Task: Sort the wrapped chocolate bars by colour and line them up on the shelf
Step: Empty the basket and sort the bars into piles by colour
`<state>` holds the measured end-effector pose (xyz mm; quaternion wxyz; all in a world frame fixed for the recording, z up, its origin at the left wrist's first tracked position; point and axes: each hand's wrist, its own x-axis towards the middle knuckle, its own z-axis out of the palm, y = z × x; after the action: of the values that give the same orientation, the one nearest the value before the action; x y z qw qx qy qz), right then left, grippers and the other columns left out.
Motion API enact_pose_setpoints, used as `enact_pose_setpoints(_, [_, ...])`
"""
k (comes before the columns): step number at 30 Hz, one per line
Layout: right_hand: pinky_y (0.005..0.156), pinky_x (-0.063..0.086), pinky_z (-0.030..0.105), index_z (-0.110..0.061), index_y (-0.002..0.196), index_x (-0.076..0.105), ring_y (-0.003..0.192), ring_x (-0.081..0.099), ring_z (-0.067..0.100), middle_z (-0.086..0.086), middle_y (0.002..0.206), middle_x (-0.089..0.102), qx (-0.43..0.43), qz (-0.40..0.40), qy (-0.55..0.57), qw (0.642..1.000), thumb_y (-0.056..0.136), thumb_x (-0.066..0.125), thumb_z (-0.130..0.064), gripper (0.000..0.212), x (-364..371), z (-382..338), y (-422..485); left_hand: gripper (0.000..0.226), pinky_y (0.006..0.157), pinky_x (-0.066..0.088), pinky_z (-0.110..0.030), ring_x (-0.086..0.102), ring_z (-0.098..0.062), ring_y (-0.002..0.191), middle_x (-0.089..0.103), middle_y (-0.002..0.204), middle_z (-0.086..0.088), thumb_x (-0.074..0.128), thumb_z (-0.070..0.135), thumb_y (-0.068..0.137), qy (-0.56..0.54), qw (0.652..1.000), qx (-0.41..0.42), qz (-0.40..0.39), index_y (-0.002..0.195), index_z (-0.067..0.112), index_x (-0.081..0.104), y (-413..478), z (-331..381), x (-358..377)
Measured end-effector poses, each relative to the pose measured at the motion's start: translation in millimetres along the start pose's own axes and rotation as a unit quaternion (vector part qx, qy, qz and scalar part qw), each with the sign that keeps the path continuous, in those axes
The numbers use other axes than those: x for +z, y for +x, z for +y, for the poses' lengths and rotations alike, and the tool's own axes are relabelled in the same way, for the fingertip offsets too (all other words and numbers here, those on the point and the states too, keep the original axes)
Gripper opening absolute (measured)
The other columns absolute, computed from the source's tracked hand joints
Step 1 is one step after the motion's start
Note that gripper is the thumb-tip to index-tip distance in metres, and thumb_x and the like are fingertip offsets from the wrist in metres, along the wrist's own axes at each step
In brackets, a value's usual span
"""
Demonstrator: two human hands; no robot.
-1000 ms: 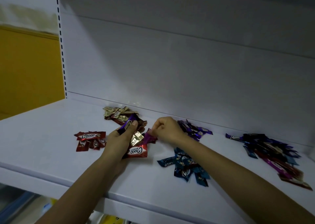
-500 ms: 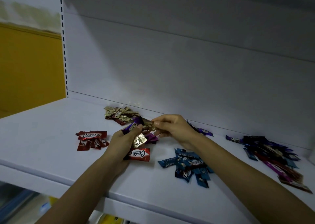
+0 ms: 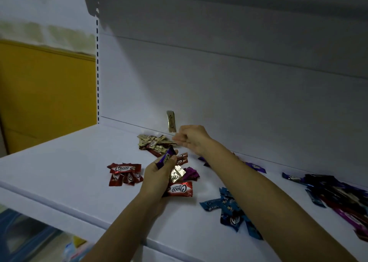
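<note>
While the left hand (image 3: 157, 174) grips mixed bars (image 3: 176, 174), the gold bar (image 3: 171, 121) above the slack, empty fingers (image 3: 177, 139) of the right hand (image 3: 194, 140) may miss its pile (image 3: 153, 142).

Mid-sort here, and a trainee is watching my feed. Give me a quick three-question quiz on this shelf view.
1. True or false: the left hand has a purple bar in its grip.
2. Which colour of pile lies farthest left on the shelf? A red, B blue, C gold.
3. What colour is the upright bar just left of the right hand?

Key: 1 true. 2 A, the red pile. 3 gold.
</note>
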<state>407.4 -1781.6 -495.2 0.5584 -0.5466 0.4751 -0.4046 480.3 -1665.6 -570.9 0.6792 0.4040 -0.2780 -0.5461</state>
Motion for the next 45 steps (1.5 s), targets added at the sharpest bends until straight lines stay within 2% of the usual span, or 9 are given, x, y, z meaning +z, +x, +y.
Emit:
enact_pose_setpoints(3, [0.079, 0.056, 0.035, 0.001, 0.124, 0.049, 0.095, 0.067, 0.030, 0.019, 0.106, 0.062, -0.010, -0.040, -0.048, 0.998, 0.098, 0.051, -0.020, 0.033, 4, -2, -1, 0.011, 0.062, 0.056, -0.031, 0.073, -0.024, 0.078, 0.076, 0.087, -0.006, 0.062, 0.020, 0.092, 0.007, 0.999, 0.033, 0.002, 0.097, 0.025, 0.071, 2, -1, -1])
enact_pose_setpoints(8, [0.061, 0.054, 0.026, -0.015, 0.100, 0.069, 0.069, 0.067, 0.015, 0.004, 0.086, 0.071, -0.059, -0.160, -0.230, 0.958, 0.077, 0.059, -0.063, 0.055, -26, 4, -28, 0.014, 0.045, 0.050, -0.020, 0.071, -0.010, 0.064, 0.074, 0.072, 0.007, 0.057, 0.022, 0.095, 0.011, 0.998, 0.050, 0.026, 0.092, 0.031, 0.067, 2, 2, 0])
enact_pose_setpoints(15, [0.057, 0.054, 0.018, -0.008, 0.093, 0.070, 0.059, 0.065, 0.008, 0.004, 0.073, 0.070, -0.094, -0.155, -0.204, 0.962, 0.086, 0.066, -0.009, 0.009, -47, 15, -33, 0.019, 0.043, 0.047, -0.020, 0.067, -0.013, 0.057, 0.073, 0.077, -0.004, 0.057, 0.023, 0.096, 0.028, 0.998, 0.023, 0.051, 0.112, 0.017, 0.066, 3, -1, 0])
enact_pose_setpoints(26, [0.056, 0.052, 0.020, -0.008, 0.090, 0.069, 0.064, 0.065, 0.010, 0.005, 0.074, 0.067, -0.063, -0.125, -0.213, 0.967, 0.087, 0.061, -0.005, 0.009, -34, 22, -5, 0.014, 0.046, 0.046, -0.022, 0.064, -0.009, 0.050, 0.070, 0.061, 0.003, 0.057, 0.021, 0.096, 0.018, 0.997, 0.027, 0.068, 0.104, 0.016, 0.067, 9, -5, -2])
enact_pose_setpoints(31, [0.069, 0.046, 0.017, -0.022, 0.091, 0.072, 0.084, 0.062, 0.005, -0.008, 0.092, 0.068, -0.134, -0.172, -0.375, 0.901, 0.079, 0.075, -0.031, 0.016, -22, 32, 4, 0.012, 0.059, 0.048, -0.032, 0.059, -0.018, 0.059, 0.067, 0.069, -0.004, 0.058, 0.025, 0.095, -0.044, 0.979, 0.060, 0.191, 0.089, 0.017, 0.066, 17, 0, -18])
enact_pose_setpoints(34, [0.070, 0.043, 0.018, -0.019, 0.101, 0.071, 0.082, 0.059, 0.004, -0.008, 0.094, 0.065, -0.144, -0.201, -0.451, 0.858, 0.075, 0.077, -0.035, 0.031, -14, 41, 7, 0.018, 0.059, 0.043, -0.031, 0.052, -0.016, 0.057, 0.061, 0.068, -0.003, 0.055, 0.024, 0.096, 0.002, 0.979, 0.082, 0.189, 0.084, 0.015, 0.065, 16, -2, -18])
enact_pose_setpoints(36, [0.067, 0.040, 0.018, -0.023, 0.092, 0.070, 0.075, 0.055, -0.001, -0.013, 0.086, 0.062, -0.166, -0.207, -0.490, 0.830, 0.076, 0.075, -0.030, 0.018, -9, 48, 8, 0.023, 0.066, 0.042, -0.035, 0.049, -0.018, 0.059, 0.058, 0.067, -0.005, 0.053, 0.023, 0.098, 0.023, 0.979, 0.099, 0.179, 0.080, 0.014, 0.064, 14, -2, -16])
enact_pose_setpoints(39, [0.062, 0.040, 0.016, -0.031, 0.068, 0.064, 0.067, 0.054, -0.002, -0.017, 0.071, 0.061, -0.157, -0.214, -0.471, 0.841, 0.077, 0.076, -0.021, 0.017, -1, 50, 8, 0.027, 0.062, 0.041, -0.033, 0.048, -0.017, 0.056, 0.057, 0.064, -0.005, 0.052, 0.023, 0.098, 0.043, 0.977, 0.108, 0.181, 0.075, 0.013, 0.061, 12, 0, -14])
enact_pose_setpoints(45, [0.063, 0.051, 0.026, -0.016, 0.072, 0.069, 0.074, 0.058, 0.014, 0.004, 0.083, 0.067, -0.082, -0.188, -0.406, 0.890, 0.084, 0.066, -0.012, 0.013, 4, 44, 14, 0.024, 0.048, 0.043, -0.025, 0.052, -0.015, 0.052, 0.061, 0.065, -0.005, 0.053, 0.027, 0.098, 0.043, 0.976, 0.086, 0.197, 0.083, 0.011, 0.063, 11, 2, -13])
